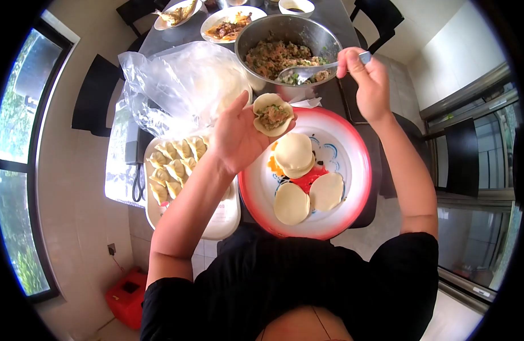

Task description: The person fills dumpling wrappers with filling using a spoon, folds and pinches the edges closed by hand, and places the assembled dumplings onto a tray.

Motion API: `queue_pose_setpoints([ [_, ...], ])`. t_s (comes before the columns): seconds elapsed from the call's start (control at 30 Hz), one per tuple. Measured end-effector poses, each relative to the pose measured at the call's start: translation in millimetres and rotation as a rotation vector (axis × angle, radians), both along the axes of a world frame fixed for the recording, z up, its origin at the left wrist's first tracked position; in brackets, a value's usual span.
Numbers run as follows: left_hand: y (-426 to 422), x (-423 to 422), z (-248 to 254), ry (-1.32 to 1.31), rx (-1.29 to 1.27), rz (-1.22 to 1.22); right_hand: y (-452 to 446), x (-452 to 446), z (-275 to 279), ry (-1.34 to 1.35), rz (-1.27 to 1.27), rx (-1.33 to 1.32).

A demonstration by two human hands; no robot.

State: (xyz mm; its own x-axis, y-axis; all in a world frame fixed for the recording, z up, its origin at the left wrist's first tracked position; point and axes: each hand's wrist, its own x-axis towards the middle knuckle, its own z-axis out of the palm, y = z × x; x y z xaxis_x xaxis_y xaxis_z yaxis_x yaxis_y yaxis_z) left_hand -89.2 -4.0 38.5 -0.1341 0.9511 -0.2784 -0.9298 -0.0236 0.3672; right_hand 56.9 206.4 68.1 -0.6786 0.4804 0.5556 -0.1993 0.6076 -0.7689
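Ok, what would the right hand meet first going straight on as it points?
The right hand would likely meet the metal mixing bowl first, at its right rim, though height above it is unclear.

A hand has room to go over the R side of the big plate, 'cause the dough rounds there lie flat. The L arm blocks part of the tray, w/ the puffy bag just past it. The bowl's tall wall, the spoon & the R hand block the far R.
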Motion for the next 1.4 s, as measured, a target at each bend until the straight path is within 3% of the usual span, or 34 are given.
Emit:
queue_pose_setpoints([
  [0.07,2,2,-1,0.001,0.007,0.003,11,0,-8,0.064,-0.019,-0.246],
  [0.23,10,2,1,0.036,0.024,0.009,10,7,-4,0.115,-0.054,-0.472],
  [0.37,6,6,9,0.081,0.023,0.005,-19,31,-3,0.181,0.174,-0.145],
  [0.47,4,7,7,0.072,0.035,0.004,-45,50,4,0.021,0.120,0.763],
  [0.57,3,8,3,0.055,0.058,-0.001,-59,64,-2,0.079,0.006,0.830],
  [0.7,1,14,9,0.076,0.039,-0.016,-62,69,-7,0.073,-0.005,0.714],
  [0.93,-6,16,14,0.138,0.111,-0.052,-68,65,-17,0.272,0.027,-0.089],
  [1.03,-8,17,13,0.133,0.151,-0.076,-66,67,-18,0.154,0.081,0.042],
  [1.13,-10,21,17,0.139,0.112,-0.036,-68,70,-10,0.274,0.067,0.050],
  [1.17,-10,21,16,0.138,0.117,-0.039,-60,72,-11,0.173,0.096,0.166],
  [1.4,-16,23,17,0.144,0.108,-0.042,-70,68,-12,0.219,0.118,-0.051],
])
